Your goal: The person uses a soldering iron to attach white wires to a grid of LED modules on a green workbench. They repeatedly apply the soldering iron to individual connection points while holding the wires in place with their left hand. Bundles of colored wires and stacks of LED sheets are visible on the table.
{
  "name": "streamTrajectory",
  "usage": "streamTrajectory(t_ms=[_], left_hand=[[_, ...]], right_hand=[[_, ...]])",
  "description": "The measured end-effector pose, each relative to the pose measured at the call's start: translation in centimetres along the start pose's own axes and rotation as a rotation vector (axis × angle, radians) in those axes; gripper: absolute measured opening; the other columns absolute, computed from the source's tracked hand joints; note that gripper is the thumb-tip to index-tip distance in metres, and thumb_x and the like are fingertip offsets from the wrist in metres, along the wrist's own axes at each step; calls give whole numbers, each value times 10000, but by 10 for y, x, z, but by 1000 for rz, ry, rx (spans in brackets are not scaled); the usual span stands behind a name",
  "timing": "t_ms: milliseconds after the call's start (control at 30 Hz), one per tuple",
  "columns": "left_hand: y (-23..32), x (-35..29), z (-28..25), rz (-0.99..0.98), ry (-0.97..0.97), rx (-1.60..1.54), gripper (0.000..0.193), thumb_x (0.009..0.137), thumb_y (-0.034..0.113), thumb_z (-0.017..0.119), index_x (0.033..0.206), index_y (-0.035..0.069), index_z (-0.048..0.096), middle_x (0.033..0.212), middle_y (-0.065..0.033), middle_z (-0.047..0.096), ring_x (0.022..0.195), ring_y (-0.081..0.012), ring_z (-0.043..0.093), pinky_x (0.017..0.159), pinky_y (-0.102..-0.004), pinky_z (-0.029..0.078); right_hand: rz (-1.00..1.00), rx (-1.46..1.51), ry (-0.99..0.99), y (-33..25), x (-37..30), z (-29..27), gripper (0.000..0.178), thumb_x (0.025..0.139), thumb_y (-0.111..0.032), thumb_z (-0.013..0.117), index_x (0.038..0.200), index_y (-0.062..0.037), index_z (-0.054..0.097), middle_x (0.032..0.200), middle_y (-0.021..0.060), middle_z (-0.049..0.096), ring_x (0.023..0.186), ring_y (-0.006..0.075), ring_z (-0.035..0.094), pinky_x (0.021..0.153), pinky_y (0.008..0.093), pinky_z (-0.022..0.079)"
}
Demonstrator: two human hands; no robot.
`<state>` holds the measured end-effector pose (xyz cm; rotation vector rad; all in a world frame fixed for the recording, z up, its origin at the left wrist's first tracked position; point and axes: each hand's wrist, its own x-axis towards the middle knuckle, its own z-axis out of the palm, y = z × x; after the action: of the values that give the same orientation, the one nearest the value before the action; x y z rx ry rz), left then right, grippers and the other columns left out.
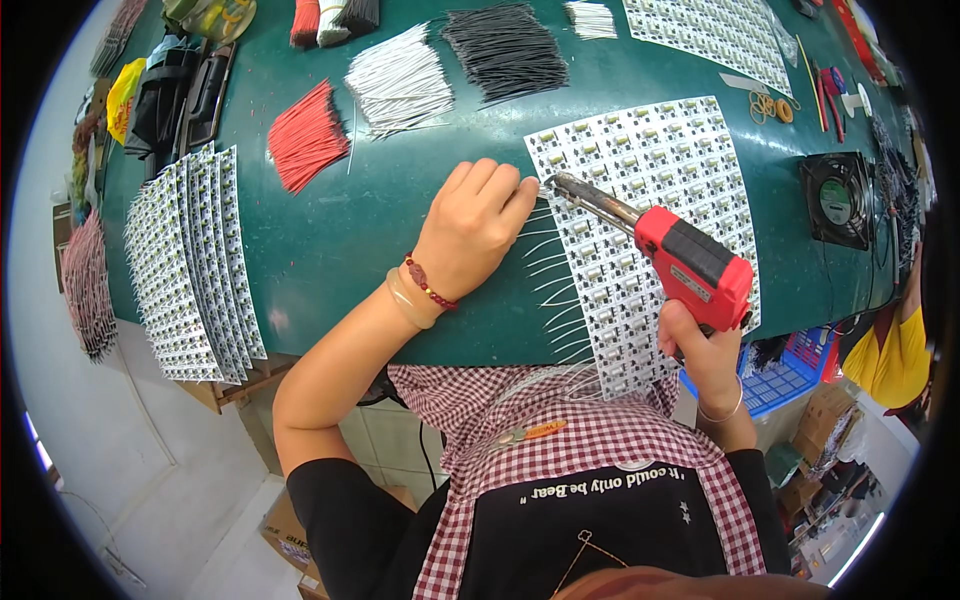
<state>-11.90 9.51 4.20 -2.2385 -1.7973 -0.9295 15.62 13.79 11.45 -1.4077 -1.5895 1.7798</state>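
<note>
A large sheet of small white circuit boards (690, 150) lies on the green table in front of me. Several thin white wires (545, 268) stick out in a row from its left edge. Closed in a pinch, my left hand (478, 225) holds a white wire (543, 188) at the sheet's upper left edge; the fingers hide most of it. A red and black soldering gun (700, 262) is gripped in my right hand (700, 350). Its metal tip reaches across the boards to the spot beside my left fingertips.
Cut wires lie in red (307, 135), white (400, 80) and black (505, 50) piles along the far side. Overlapping board sheets (180, 270) lie at the left, another sheet (715, 40) at the far right. A black fan (838, 200) stands right, near rubber bands (762, 107). Below is a blue basket (785, 375).
</note>
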Motion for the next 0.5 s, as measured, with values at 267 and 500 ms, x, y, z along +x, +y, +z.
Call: streamTrajectory(t_ms=[267,500], left_hand=[[-1,1,1,-7,-5,-28,175,762,-3,660,936,6,681,749,-58,472,693,-211,505,629,-332,423],[-2,0,0,-9,-18,-22,185,752,-9,652,935,5,676,768,-63,478,704,-215,509,635,-333,428]], right_hand=[[-46,27,58,-4,-5,6,44,893,-26,621,912,4,595,651,35,586,526,86,533,490,234,414],[-7,45,20,-5,-3,4,289,872,-22,696,1142,-1,597,759,2,604,573,54,534,501,218,425]])
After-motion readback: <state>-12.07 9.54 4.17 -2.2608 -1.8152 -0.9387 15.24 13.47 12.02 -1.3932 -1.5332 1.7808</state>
